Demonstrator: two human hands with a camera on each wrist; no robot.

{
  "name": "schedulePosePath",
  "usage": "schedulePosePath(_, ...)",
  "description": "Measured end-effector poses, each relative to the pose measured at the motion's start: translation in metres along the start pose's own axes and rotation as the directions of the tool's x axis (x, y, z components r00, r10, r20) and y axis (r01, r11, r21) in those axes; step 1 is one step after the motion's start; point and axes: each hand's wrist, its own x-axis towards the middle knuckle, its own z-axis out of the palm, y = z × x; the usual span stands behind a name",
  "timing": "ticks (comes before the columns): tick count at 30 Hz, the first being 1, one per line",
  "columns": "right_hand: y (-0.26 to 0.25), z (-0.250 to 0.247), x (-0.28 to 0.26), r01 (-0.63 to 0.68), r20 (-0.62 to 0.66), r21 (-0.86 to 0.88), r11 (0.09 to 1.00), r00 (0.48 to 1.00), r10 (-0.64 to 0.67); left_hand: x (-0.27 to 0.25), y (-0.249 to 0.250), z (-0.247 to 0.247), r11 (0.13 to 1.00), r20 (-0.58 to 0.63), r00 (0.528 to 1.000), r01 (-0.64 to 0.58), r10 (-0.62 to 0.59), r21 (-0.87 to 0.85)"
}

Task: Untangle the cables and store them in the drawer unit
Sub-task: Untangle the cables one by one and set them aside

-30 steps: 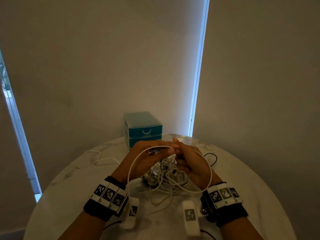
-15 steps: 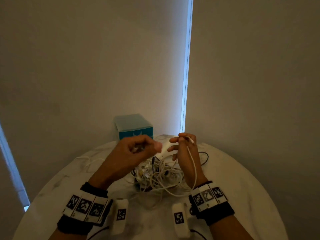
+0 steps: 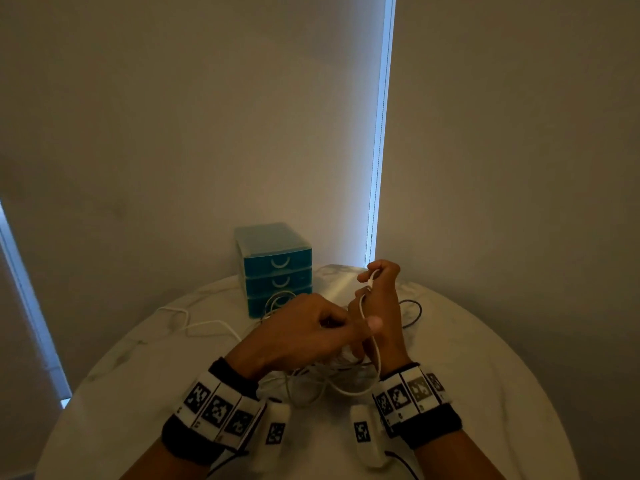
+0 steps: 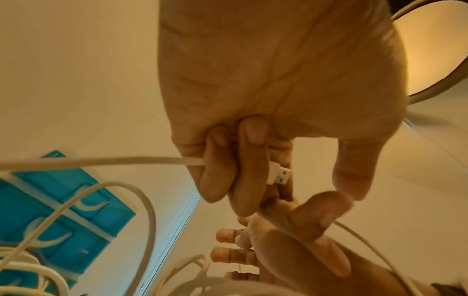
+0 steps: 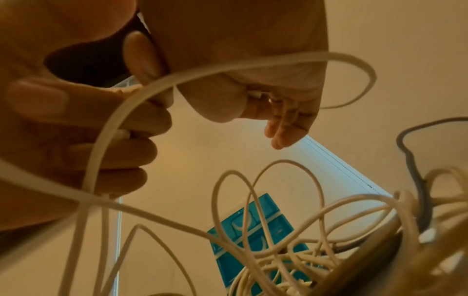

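A teal three-drawer unit point(image 3: 277, 271) stands at the back of the round table, all drawers closed. In front of it lies a tangle of white cables point(image 3: 322, 375), partly hidden by my hands. My left hand point(image 3: 311, 332) hovers over the tangle, its fingers curled round a white cable's USB plug point(image 4: 279, 174). My right hand point(image 3: 379, 299) is raised just behind it and pinches a white cable point(image 3: 377, 355) near its small end plug point(image 5: 254, 93). That cable hangs down past my right wrist into the tangle point(image 5: 291, 266).
A loose white cable point(image 3: 194, 323) trails over the marble table point(image 3: 485, 393) to the left of the drawers. A dark cable point(image 3: 414, 313) loops to the right of my right hand. Walls and window blinds stand close behind the table's far edge.
My left hand has dropped lower and crossed in front of my right hand. The right hand has moved slightly back and still holds its cable end up. The drawer fronts have come into sight.
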Motion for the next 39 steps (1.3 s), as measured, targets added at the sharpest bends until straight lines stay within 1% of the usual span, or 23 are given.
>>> schedulePosePath(3,-0.001,-0.003,-0.001,0.118,-0.024,-0.182,0.976,0.992,-0.124,0.006,0.001,0.001,0.999,-0.045,0.999,-0.004,0.007,0.046)
schedulePosePath(6,-0.004,-0.011,-0.001,0.188,0.077,-0.308,0.932,0.982,-0.173,0.005,-0.001,-0.009,1.000,-0.059,0.998,0.012,-0.012,0.012)
schedulePosePath(8,-0.011,-0.019,0.004,0.113,0.081,-0.246,0.963,0.992,-0.096,0.001,-0.005,-0.025,0.999,-0.131,0.991,0.031,-0.029,0.020)
schedulePosePath(10,-0.018,-0.030,0.016,0.018,-0.026,-0.102,0.995,0.999,-0.021,-0.004,-0.016,-0.047,0.997,-0.271,0.960,0.057,-0.067,-0.044)
schedulePosePath(12,-0.024,-0.044,0.032,-0.064,-0.207,0.099,0.993,0.975,0.084,-0.009,-0.027,-0.071,0.988,-0.432,0.893,0.072,-0.126,-0.139)
schedulePosePath(14,-0.029,-0.060,0.046,-0.061,-0.336,0.321,0.945,0.926,0.174,-0.011,-0.037,-0.096,0.981,-0.584,0.797,0.055,-0.155,-0.185)
schedulePosePath(16,-0.036,-0.074,0.055,-0.007,-0.411,0.437,0.899,0.888,0.207,-0.010,-0.046,-0.119,0.968,-0.709,0.680,0.008,-0.190,-0.252)
schedulePosePath(18,-0.048,-0.080,0.061,0.031,-0.436,0.472,0.881,0.877,0.203,-0.011,-0.054,-0.141,0.949,-0.782,0.578,-0.043,-0.232,-0.313)
schedulePosePath(20,-0.060,-0.082,0.066,0.070,-0.454,0.483,0.873,0.872,0.182,-0.011,-0.062,-0.159,0.942,-0.817,0.518,-0.056,-0.256,-0.330)
schedulePosePath(22,-0.070,-0.083,0.072,0.115,-0.498,0.497,0.860,0.850,0.174,-0.013,-0.070,-0.170,0.937,-0.839,0.470,-0.068,-0.273,-0.343)
schedulePosePath(25,-0.078,-0.086,0.078,0.144,-0.545,0.541,0.828,0.810,0.215,-0.019,-0.088,-0.179,0.927,-0.847,0.419,-0.033,-0.326,-0.373)
schedulePosePath(27,-0.082,-0.081,0.075,0.130,-0.517,0.575,0.808,0.823,0.236,-0.022,-0.097,-0.177,0.905,-0.816,0.423,0.028,-0.395,-0.424)
schedulePosePath(28,-0.083,-0.075,0.072,0.116,-0.495,0.582,0.805,0.836,0.237,-0.022,-0.099,-0.173,0.893,-0.787,0.447,0.064,-0.425,-0.446)
schedulePosePath(29,-0.084,-0.068,0.069,0.103,-0.475,0.584,0.805,0.848,0.236,-0.022,-0.099,-0.167,0.881,-0.748,0.488,0.103,-0.450,-0.462)
schedulePosePath(31,-0.086,-0.053,0.064,0.081,-0.455,0.591,0.803,0.855,0.249,-0.022,-0.098,-0.155,0.868,-0.635,0.618,0.173,-0.463,-0.465)
schedulePosePath(32,-0.087,-0.046,0.061,0.069,-0.448,0.595,0.801,0.856,0.258,-0.022,-0.096,-0.150,0.871,-0.573,0.685,0.196,-0.450,-0.450)
schedulePosePath(33,-0.088,-0.039,0.058,0.060,-0.437,0.601,0.797,0.860,0.265,-0.021,-0.093,-0.149,0.884,-0.530,0.736,0.203,-0.421,-0.421)
schedulePosePath(34,-0.091,-0.032,0.055,0.053,-0.420,0.612,0.789,0.867,0.269,-0.020,-0.092,-0.152,0.903,-0.523,0.763,0.184,-0.380,-0.388)
schedulePosePath(35,-0.094,-0.025,0.052,0.042,-0.395,0.624,0.781,0.879,0.268,-0.020,-0.092,-0.159,0.925,-0.561,0.759,0.142,-0.330,-0.352)
schedulePosePath(36,-0.098,-0.018,0.047,0.027,-0.356,0.640,0.768,0.896,0.265,-0.022,-0.092,-0.170,0.947,-0.642,0.716,0.082,-0.273,-0.311)
schedulePosePath(37,-0.103,-0.009,0.042,0.005,-0.300,0.658,0.753,0.919,0.256,-0.025,-0.095,-0.185,0.971,-0.745,0.635,0.031,-0.203,-0.239)
schedulePosePath(38,-0.108,0.000,0.035,-0.029,-0.220,0.672,0.740,0.946,0.237,-0.030,-0.103,-0.203,0.989,-0.832,0.536,0.044,-0.142,-0.141)
schedulePosePath(39,-0.111,0.010,0.027,-0.082,-0.113,0.667,0.740,0.971,0.210,-0.036,-0.110,-0.222,0.988,-0.884,0.455,0.145,-0.109,-0.048)
